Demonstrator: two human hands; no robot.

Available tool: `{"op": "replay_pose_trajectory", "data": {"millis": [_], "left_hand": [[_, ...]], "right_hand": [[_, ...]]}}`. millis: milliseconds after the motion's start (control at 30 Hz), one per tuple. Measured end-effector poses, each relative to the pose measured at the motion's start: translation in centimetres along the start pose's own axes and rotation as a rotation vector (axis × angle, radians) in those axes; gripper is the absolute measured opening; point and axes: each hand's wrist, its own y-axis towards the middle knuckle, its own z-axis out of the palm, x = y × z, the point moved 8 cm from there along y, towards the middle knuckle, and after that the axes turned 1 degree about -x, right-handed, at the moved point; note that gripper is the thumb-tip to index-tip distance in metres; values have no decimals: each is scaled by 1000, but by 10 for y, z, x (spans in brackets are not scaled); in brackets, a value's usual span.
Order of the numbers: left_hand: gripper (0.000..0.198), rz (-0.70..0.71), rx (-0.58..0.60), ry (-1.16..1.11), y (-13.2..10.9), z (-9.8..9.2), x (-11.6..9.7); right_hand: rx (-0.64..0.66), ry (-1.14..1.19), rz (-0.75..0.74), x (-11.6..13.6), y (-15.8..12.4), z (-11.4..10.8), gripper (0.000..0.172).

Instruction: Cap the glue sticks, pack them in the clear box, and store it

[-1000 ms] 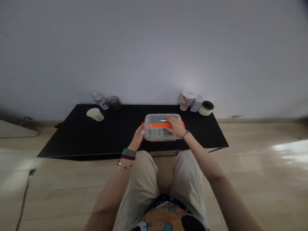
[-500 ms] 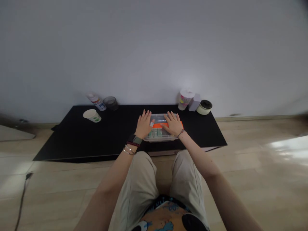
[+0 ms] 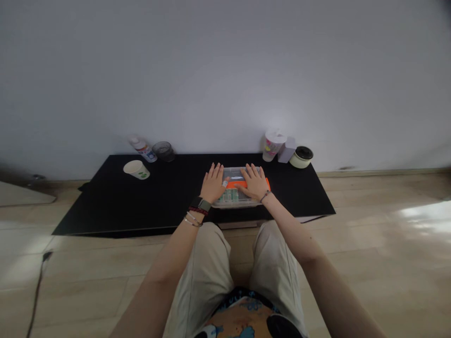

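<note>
A plastic box (image 3: 236,203) sits on the low table (image 3: 105,211), a paper cup (image 3: 136,169) left, a jar (image 3: 301,157) right.

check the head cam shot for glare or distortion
In the head view, glare whitens the wood floor at right; wide-lens distortion bends the skirting board; the clear plastic box looks soft, its contents too small to read.

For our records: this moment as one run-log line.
left hand: on clear plastic box | right hand: on orange strip
</note>
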Motion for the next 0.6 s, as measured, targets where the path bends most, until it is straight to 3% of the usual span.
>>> {"op": "replay_pose_trajectory", "data": {"millis": [200,433,600], "left_hand": [[61,0,4,-7,0,1,1],[58,-3,-31,-110,3,-2,6],[49,-109,-176,-268,-1,-17,23]], "right_hand": [[4,20,11,2,1,-2,74],[-121,230,32,-14,0,-21,46],[-214,233,138,-40,-20,-27,50]]}}
